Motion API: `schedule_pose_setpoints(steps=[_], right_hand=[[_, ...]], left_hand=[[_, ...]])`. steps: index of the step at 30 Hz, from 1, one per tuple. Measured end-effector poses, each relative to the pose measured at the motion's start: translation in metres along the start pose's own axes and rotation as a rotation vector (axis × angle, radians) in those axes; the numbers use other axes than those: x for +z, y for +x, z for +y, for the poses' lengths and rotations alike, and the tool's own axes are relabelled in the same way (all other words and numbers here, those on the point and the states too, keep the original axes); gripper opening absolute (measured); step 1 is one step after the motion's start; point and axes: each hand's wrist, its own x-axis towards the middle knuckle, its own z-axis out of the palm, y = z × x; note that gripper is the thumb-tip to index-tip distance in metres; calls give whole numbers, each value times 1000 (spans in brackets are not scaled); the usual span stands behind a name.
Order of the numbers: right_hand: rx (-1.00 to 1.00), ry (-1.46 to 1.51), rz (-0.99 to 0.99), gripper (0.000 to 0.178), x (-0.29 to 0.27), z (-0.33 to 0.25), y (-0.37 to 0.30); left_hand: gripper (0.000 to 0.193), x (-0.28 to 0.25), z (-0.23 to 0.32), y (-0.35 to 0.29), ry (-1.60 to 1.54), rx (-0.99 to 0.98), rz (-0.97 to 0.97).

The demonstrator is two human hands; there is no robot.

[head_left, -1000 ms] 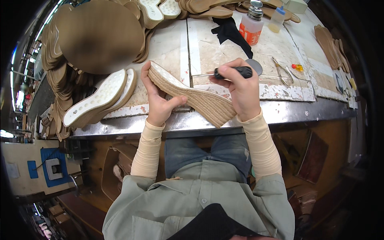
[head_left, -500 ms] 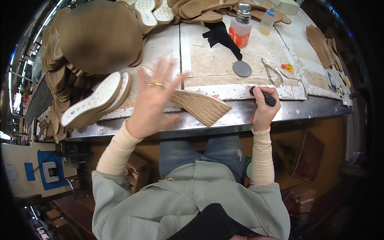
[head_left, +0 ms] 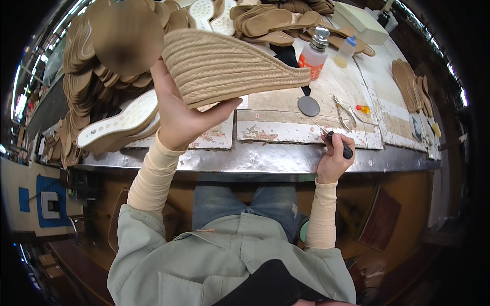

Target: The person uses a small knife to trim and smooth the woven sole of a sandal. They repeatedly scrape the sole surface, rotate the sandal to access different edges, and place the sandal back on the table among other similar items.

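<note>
My left hand [head_left: 182, 115] holds a tan woven-rope wedge sole [head_left: 229, 64] raised above the workbench, its thin toe end pointing right. My right hand [head_left: 334, 158] rests at the bench's front edge, closed around a black-handled tool [head_left: 341, 145] whose thin metal tip points left over the worn board. The two hands are well apart.
A white perforated sole [head_left: 120, 120] lies on tan soles at the left, beside tall stacks of insoles [head_left: 84, 76]. On the bench sit a pump bottle [head_left: 314, 51], a small squeeze bottle [head_left: 346, 51], a dark round disc [head_left: 308, 105], pliers [head_left: 344, 115] and more insoles [head_left: 408, 81] at the right.
The wedge sole has gone from lying on the bench to being lifted high in my left hand. My right hand moved to the bench's front edge with the tool.
</note>
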Motion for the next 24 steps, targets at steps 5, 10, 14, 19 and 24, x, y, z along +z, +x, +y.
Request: schedule_pose_setpoints(steps=[5,10,14,19,24], right_hand=[[48,74,-10,9,-7,1,5],[67,31,-78,9,-5,-1,5],[123,85,-187,10,20,-11,-1],[211,13,-447,20,51,-20,-16],[233,17,-579,23,78,-17,-36]], left_hand=[[93,-7,-61,-68,243,-167,157],[95,-9,-57,-129,64,-449,216],[97,-8,-42,-142,554,-423,176],[99,-34,-47,-149,669,-309,17],[80,-50,-44,-140,583,-325,-105]])
